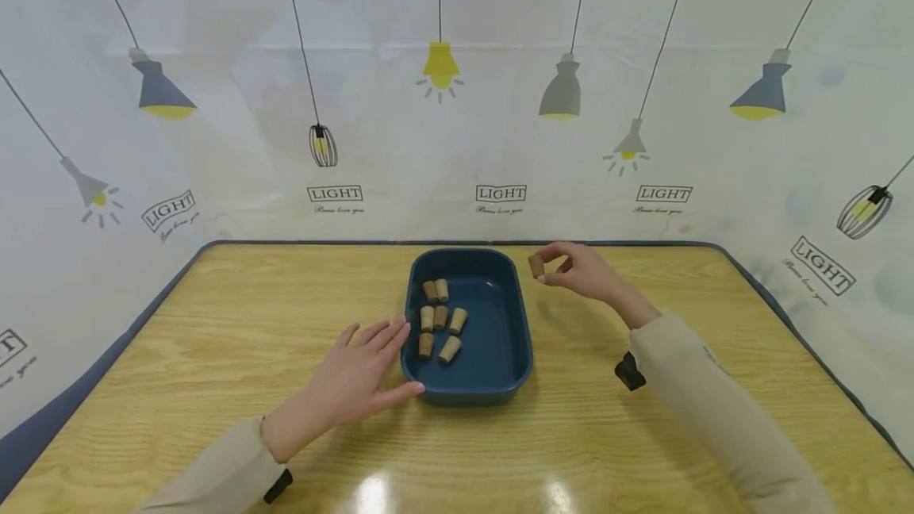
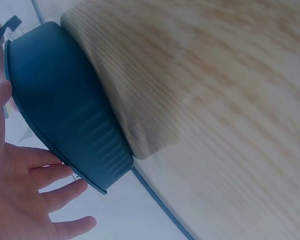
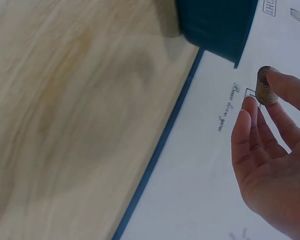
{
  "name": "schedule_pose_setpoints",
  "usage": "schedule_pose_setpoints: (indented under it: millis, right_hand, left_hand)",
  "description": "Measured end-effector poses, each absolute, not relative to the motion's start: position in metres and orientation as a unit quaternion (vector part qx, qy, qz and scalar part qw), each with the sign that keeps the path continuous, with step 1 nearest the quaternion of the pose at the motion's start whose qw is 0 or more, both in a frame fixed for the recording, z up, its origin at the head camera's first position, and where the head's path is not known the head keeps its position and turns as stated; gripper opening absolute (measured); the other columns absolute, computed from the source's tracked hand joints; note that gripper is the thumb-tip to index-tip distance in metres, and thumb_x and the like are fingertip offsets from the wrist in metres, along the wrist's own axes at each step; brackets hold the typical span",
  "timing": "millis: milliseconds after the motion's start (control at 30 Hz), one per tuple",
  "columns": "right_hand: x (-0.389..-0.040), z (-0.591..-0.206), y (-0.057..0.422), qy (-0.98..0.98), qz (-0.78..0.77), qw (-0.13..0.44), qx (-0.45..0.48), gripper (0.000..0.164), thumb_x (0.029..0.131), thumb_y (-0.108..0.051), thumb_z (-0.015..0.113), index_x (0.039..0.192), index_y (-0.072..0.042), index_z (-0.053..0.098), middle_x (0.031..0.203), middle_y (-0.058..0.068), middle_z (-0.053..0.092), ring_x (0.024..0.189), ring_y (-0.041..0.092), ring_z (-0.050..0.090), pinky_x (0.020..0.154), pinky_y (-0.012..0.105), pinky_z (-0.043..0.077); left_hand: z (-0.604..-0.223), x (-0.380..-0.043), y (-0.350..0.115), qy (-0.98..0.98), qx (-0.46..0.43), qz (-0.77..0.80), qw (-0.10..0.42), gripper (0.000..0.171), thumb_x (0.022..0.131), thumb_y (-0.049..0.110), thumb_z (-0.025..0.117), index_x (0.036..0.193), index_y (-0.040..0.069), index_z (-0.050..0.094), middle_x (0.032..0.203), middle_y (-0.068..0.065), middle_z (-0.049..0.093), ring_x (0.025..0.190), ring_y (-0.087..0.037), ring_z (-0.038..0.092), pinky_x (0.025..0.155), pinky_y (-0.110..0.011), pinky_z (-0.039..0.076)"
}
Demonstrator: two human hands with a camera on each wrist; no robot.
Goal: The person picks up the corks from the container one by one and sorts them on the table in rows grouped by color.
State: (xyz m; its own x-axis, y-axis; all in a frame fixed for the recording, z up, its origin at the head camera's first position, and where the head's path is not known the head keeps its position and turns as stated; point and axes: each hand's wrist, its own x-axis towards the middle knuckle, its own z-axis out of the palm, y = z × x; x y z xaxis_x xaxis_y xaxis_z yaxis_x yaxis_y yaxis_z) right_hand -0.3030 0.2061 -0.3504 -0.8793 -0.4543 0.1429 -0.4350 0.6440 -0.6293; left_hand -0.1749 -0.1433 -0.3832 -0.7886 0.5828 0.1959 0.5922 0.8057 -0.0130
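A blue rectangular tub [image 1: 500, 355] stands on the wooden table with several tapered corks [image 1: 440, 317] lying in its left half. To the right of the tub, near its far corner, my right hand [image 1: 581, 270] pinches one cork [image 1: 536, 266] between thumb and fingertips, held above the table. In the right wrist view this cork [image 3: 265, 89] looks brown and speckled, and the other fingers curve loosely below it. My left hand [image 1: 357, 375] lies along the tub's left side, fingers extended and spread, with fingertips and thumb right at the rim. In the left wrist view, the tub's outer wall [image 2: 65, 95] rises beside those fingers.
The wooden table [image 1: 271, 300] has a dark blue edge at the back and sides. Behind it hangs a pale backdrop [image 1: 400, 141] printed with lamps and the word LIGHT. A black wrist strap piece [image 1: 630, 371] hangs below the right sleeve.
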Motion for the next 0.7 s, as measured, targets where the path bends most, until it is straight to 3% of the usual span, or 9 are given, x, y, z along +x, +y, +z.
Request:
schedule_pose_setpoints:
  millis: [200, 700]
  right_hand:
    - [-0.304, -0.367, 0.216, 0.905, -0.349, 0.020, -0.240, 0.041, 0.081, -0.013, 0.065, 0.116, 0.003, 0.053, 0.107, 0.019, 0.054, 0.070, 0.021, 0.056, 0.062, 0.034, 0.046]
    - [-0.306, -0.399, 0.221, 0.908, -0.370, 0.052, -0.190, 0.039, 0.081, -0.007, 0.062, 0.117, 0.004, 0.052, 0.109, 0.023, 0.052, 0.078, 0.026, 0.056, 0.059, 0.032, 0.047]
  left_hand:
    - [-0.383, -0.175, -0.143, -0.945, -0.312, -0.026, 0.098, 0.084, 0.081, 0.070, 0.028, 0.135, 0.007, 0.037, 0.137, -0.008, 0.034, 0.122, -0.025, 0.033, 0.094, -0.053, 0.024]
    - [-0.384, -0.176, -0.144, -0.944, -0.312, -0.037, 0.098, 0.083, 0.081, 0.069, 0.030, 0.135, 0.007, 0.038, 0.137, -0.007, 0.035, 0.122, -0.024, 0.034, 0.094, -0.052, 0.024]
